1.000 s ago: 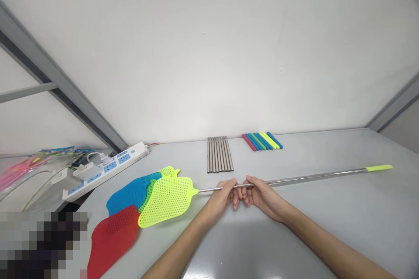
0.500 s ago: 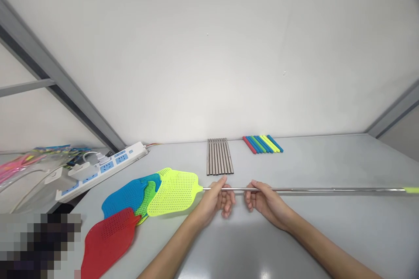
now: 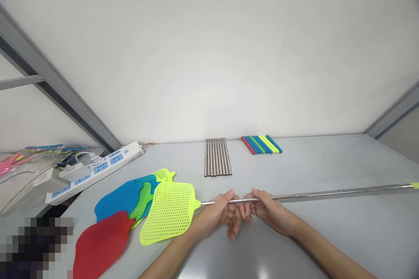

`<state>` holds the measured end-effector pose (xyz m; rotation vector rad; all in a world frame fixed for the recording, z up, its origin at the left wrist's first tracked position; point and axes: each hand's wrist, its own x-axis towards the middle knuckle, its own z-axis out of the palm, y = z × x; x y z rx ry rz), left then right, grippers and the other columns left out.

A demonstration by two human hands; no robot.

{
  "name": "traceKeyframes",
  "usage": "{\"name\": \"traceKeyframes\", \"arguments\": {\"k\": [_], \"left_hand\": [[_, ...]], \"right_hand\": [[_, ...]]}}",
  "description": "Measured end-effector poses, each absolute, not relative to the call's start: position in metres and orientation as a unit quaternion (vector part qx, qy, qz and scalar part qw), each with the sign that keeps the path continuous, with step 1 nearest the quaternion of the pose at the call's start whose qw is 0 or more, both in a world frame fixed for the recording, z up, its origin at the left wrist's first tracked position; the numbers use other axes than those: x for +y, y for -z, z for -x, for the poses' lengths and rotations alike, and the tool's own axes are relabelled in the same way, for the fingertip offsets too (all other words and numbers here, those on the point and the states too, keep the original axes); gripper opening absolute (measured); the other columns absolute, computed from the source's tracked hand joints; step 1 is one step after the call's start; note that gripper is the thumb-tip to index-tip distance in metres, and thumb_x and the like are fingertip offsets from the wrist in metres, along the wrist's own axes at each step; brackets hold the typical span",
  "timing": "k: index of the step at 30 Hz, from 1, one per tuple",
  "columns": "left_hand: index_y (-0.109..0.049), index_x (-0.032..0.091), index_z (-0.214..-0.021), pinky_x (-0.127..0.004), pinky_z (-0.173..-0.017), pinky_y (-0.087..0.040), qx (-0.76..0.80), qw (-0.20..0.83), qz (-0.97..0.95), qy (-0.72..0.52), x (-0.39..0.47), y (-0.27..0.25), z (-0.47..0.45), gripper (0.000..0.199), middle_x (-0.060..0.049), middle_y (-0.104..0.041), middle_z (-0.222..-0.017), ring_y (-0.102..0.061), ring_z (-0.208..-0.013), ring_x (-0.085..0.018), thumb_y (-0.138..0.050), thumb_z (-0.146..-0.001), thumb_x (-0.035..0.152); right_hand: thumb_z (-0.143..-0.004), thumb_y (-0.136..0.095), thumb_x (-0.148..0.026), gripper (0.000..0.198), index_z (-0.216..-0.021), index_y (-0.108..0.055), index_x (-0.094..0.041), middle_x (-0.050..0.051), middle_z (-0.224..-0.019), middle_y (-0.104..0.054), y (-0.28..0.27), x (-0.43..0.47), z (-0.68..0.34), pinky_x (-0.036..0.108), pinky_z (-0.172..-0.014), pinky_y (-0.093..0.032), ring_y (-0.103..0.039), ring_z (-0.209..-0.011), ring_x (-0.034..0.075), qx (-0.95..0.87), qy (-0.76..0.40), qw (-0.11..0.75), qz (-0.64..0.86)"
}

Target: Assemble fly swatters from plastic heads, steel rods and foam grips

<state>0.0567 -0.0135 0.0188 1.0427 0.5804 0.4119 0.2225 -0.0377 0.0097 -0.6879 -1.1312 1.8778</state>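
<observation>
A fly swatter point(image 3: 170, 211) with a yellow-green mesh head and a long, extended metal rod lies across both hands. My left hand point(image 3: 222, 213) is closed on the rod just right of the swatter head, thumb on top. My right hand point(image 3: 262, 207) grips the same rod a little further right, its fingertips close against those of the left. The rod stretches off to the right, ending in a yellow-green grip at the picture's edge. Left of the head lie loose swatter heads: a red one point(image 3: 103, 244), a blue one point(image 3: 119, 200), and green and yellow ones partly overlapped.
A row of metal telescopic rods point(image 3: 218, 157) lies by the wall. Right of them is a row of coloured grip tubes point(image 3: 262, 144). On the left stand a white power strip point(image 3: 98, 170) with plugs and a plastic bag point(image 3: 29, 161) of pink items.
The swatter's head has come down and nearer to me, so the rod now slants. My hands have moved closer together along the rod.
</observation>
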Motion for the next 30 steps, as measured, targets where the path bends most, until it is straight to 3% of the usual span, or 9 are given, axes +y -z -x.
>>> {"name": "traceKeyframes", "arguments": {"k": [6, 22, 30], "left_hand": [[-0.053, 0.012, -0.061, -0.022, -0.042, -0.038, 0.252, 0.81, -0.486, -0.208, -0.0162, -0.0201, -0.0594, 0.049, -0.001, -0.049, -0.044, -0.045, -0.036, -0.009, -0.022, -0.082, 0.044], [-0.053, 0.013, -0.058, -0.026, -0.055, -0.04, 0.258, 0.794, -0.498, -0.233, -0.0234, -0.018, -0.0638, 0.047, 0.0, -0.049, -0.04, -0.047, -0.039, -0.011, -0.023, -0.083, 0.041], [-0.052, 0.013, -0.059, -0.024, -0.049, -0.039, 0.27, 0.785, -0.506, -0.234, -0.0227, -0.0133, -0.0662, 0.05, 0.001, -0.047, -0.04, -0.045, -0.036, -0.01, -0.022, -0.081, 0.046]], "right_hand": [[-0.081, -0.019, -0.048, 0.056, -0.059, -0.056, -0.012, 0.006, -0.062, -0.053, -0.0085, -0.0388, -0.2216, 0.03, -0.064, -0.035, -0.046, -0.057, 0.014, -0.459, -0.739, 0.403, 0.284], [-0.082, -0.021, -0.045, 0.052, -0.053, -0.052, -0.015, 0.003, -0.055, -0.048, -0.0081, -0.0406, -0.2192, 0.031, -0.064, -0.035, -0.047, -0.058, 0.015, -0.473, -0.726, 0.402, 0.295], [-0.081, -0.02, -0.049, 0.054, -0.053, -0.051, -0.015, 0.004, -0.054, -0.05, -0.0085, -0.0385, -0.2186, 0.03, -0.063, -0.035, -0.046, -0.053, 0.014, -0.471, -0.735, 0.399, 0.281]]}}
